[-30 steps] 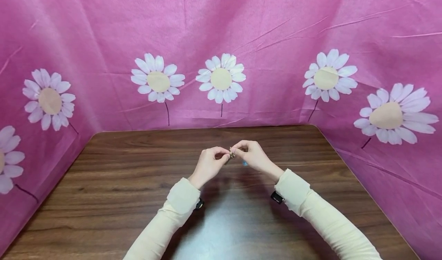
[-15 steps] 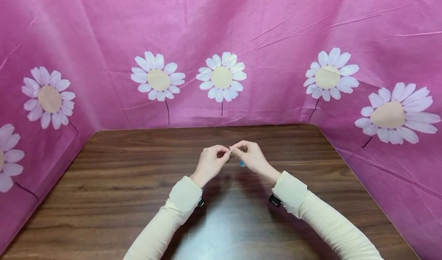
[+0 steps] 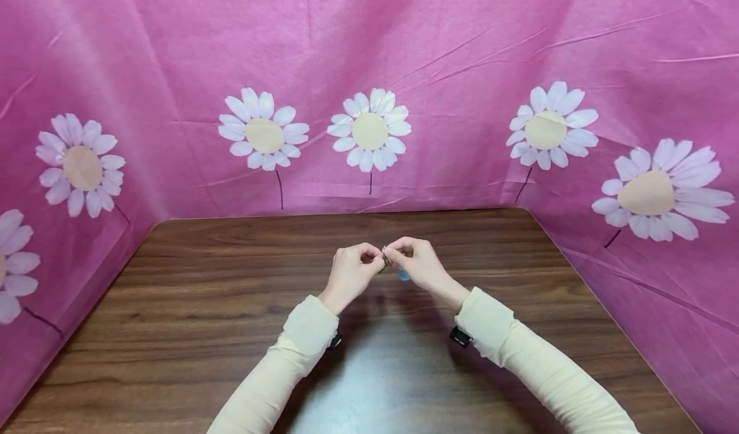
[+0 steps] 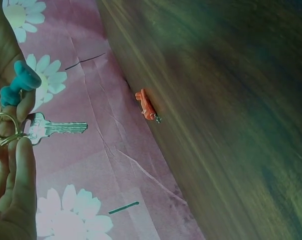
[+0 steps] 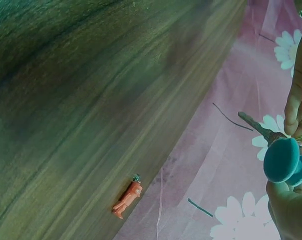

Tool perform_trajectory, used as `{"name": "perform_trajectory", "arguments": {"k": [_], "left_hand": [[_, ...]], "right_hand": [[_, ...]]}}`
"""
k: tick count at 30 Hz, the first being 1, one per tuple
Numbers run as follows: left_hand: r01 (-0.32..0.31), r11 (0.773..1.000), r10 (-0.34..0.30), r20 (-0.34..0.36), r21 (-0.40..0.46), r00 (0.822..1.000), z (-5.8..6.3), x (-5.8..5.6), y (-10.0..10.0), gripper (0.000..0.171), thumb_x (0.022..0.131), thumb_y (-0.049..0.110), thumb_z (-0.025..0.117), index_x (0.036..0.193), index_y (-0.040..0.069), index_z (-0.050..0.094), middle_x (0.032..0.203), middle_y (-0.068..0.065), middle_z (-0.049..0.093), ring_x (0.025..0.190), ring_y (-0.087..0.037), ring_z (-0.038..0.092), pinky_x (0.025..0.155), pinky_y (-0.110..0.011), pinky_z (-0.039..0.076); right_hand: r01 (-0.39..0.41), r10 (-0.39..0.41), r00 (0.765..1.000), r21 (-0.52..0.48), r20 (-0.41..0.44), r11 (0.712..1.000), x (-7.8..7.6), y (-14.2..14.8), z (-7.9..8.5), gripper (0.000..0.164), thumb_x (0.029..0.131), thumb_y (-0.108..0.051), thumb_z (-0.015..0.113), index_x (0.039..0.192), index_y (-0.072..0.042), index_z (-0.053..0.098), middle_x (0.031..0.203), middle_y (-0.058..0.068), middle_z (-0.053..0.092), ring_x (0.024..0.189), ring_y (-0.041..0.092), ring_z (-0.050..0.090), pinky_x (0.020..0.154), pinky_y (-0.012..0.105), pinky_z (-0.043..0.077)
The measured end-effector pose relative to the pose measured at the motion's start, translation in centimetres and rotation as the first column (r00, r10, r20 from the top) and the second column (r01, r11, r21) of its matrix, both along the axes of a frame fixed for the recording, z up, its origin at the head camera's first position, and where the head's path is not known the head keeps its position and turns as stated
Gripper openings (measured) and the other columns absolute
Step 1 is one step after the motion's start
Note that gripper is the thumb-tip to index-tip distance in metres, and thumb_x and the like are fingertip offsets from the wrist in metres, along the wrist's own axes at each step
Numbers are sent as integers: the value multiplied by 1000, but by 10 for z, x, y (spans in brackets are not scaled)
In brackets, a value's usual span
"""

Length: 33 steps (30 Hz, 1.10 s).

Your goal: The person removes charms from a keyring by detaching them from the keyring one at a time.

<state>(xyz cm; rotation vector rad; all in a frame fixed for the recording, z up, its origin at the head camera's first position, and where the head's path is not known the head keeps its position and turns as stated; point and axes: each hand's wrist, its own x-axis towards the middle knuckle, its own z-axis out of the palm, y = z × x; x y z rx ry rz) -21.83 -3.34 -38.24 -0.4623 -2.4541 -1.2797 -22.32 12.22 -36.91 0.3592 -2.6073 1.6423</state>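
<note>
No word, brand or number can be read. The head of the key (image 4: 36,129) bears marks too blurred to make out, and any lettering on the black device (image 3: 460,337) beside the right cuff (image 3: 486,322) is too small to tell.

The right grip (image 3: 421,262) has shifted slightly left and the left grip (image 3: 349,274) slightly right, so their fingertips now sit closer together at the key ring (image 3: 385,256). The blue charm (image 3: 403,274) now shows more below the right fingers and a little further left than a second ago.
</note>
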Motion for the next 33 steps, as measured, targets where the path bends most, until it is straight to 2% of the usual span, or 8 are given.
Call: {"name": "perform_trajectory", "arguments": {"k": [4,9,16,23,28,33], "left_hand": [[-21,1000,21,19,-4,1000,0,1,0,6,73,20,65,71,15,68,63,5,66,57,-4,55,55,-20,43],[-41,999,40,38,7,998,1,2,0,7,73,21,66,71,15,68,62,4,66,57,-4,55,54,-21,43],[-61,998,59,48,30,997,2,3,0,6,72,20,65,67,16,66,58,5,63,52,-4,50,51,-21,40],[-76,997,75,52,8,996,4,5,1,7,72,20,64,66,16,65,60,5,63,53,-4,49,52,-21,40],[-91,996,91,61,-4,994,6,4,2,6,72,20,64,66,17,65,61,5,64,55,-6,50,55,-23,40],[-88,996,88,87,-12,992,7,4,4,6,72,19,64,67,17,66,62,6,65,56,-6,51,55,-23,41]], "right_hand": [[-19,19,1000,-9,-23,1000,1,0,-3,14,87,-13,61,89,-1,67,68,12,62,49,7,46,47,21,38],[-28,27,997,-6,-69,1000,0,0,-6,11,86,-12,61,87,-2,67,70,6,65,52,7,48,50,20,40],[-30,32,993,19,-114,999,1,1,-7,9,86,-14,62,87,-7,67,76,6,67,54,9,51,51,21,42],[-58,65,981,45,-182,997,2,2,-8,6,87,-14,61,86,-11,66,74,4,66,63,27,59,51,22,44],[-67,84,964,78,-254,995,3,3,-6,5,86,-13,62,85,-11,66,71,3,66,57,16,55,48,21,41],[-87,117,944,108,-308,990,4,5,-7,4,86,-10,62,85,-9,66,76,2,67,64,14,58,56,25,47]]}}
